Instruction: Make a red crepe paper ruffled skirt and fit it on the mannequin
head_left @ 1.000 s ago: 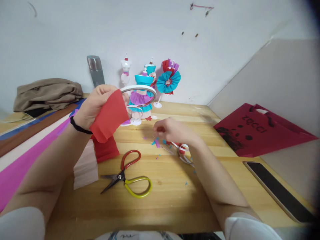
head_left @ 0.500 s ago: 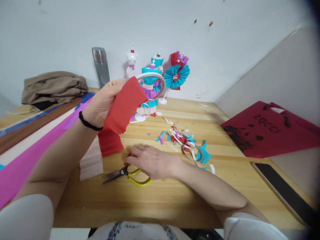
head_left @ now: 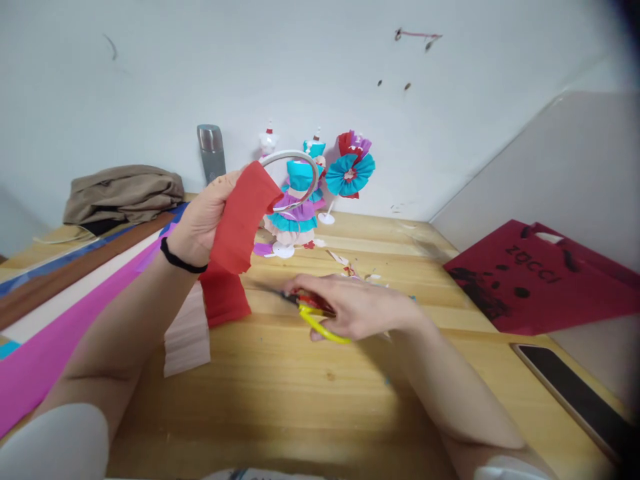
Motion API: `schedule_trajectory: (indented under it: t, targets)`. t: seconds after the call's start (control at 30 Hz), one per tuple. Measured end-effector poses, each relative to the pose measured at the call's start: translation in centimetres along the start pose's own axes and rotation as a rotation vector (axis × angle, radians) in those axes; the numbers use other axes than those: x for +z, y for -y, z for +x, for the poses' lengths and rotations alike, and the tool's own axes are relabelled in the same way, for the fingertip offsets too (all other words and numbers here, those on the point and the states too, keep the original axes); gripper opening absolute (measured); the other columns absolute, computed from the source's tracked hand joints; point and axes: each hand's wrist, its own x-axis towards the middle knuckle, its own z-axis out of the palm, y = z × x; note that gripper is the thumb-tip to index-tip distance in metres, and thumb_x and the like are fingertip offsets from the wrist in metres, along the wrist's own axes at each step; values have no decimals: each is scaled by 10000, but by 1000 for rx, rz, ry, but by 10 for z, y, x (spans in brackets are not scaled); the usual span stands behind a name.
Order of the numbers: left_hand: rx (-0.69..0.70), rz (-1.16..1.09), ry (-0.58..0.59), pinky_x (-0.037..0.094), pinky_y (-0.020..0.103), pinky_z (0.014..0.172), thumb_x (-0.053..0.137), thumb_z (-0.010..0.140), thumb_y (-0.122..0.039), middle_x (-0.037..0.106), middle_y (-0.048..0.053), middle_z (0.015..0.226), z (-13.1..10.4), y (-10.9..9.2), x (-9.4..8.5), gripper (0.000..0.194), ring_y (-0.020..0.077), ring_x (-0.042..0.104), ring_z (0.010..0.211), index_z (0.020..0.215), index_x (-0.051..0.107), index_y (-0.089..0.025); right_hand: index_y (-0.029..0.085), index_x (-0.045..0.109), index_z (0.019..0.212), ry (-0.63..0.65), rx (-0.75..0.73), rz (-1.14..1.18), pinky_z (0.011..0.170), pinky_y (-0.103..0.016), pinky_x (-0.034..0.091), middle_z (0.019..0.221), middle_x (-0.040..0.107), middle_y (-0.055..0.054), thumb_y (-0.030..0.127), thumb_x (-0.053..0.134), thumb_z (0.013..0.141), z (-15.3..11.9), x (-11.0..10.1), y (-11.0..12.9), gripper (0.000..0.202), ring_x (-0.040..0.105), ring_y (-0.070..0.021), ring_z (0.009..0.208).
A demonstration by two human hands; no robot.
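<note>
My left hand (head_left: 207,213), with a black band on its wrist, is closed on a strip of red crepe paper (head_left: 245,213). A roll of thin tape (head_left: 315,175) is at the strip's upper end, its ring standing upright. My right hand (head_left: 357,303) grips scissors (head_left: 320,323) with yellow handles, lifted above the table and blades pointing left. Beneath the held strip lies another red piece (head_left: 226,299), partly covered. Next to it is a pale pink paper piece (head_left: 187,333).
Small dress forms in crepe paper, among them one with a blue rosette (head_left: 350,175), stand along the wall. Long crepe sheets (head_left: 65,333) and a brown cloth (head_left: 125,193) lie left, near a grey flask (head_left: 212,153). At right are a red bag (head_left: 540,287) and a phone (head_left: 560,393).
My right hand has picked the scissors up off the table and moved them up and to the right. My left hand still holds the red strip. The view has tilted up slightly.
</note>
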Motion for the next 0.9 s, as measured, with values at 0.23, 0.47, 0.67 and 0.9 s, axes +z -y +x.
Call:
schedule_trajectory:
  t: [0.23,0.47,0.67,0.9]
  targets:
    - [121,-15,-87,466,214,512,613,878,-278,581,27,618,-2,-6,0,207,171,610,700,693,617,-185,225,466,1076,-144,-51,1020,585,-289,499,800,628,-14,650,701,776,-5,1,-7,571,629,-175,674]
    - [127,26,-25,486,236,571,717,817,-332,606,24,655,-4,0,-1,251,162,601,696,642,612,-187,211,476,1033,-37,-123,1298,600,-298,535,758,721,-57,672,709,776,13,20,-10,577,685,-182,616]
    - [121,9,-23,461,203,505,773,756,-305,605,8,635,-2,0,0,225,130,575,606,638,629,-178,203,519,1013,-31,-199,1341,637,-327,566,944,749,-118,813,681,674,22,26,-8,716,724,-211,741]
    - [104,4,17,488,185,523,785,755,-320,611,4,633,-3,5,4,235,111,595,590,662,653,-149,208,510,910,-158,-101,1389,579,-267,482,804,757,-81,815,581,763,26,38,5,628,685,-175,599]
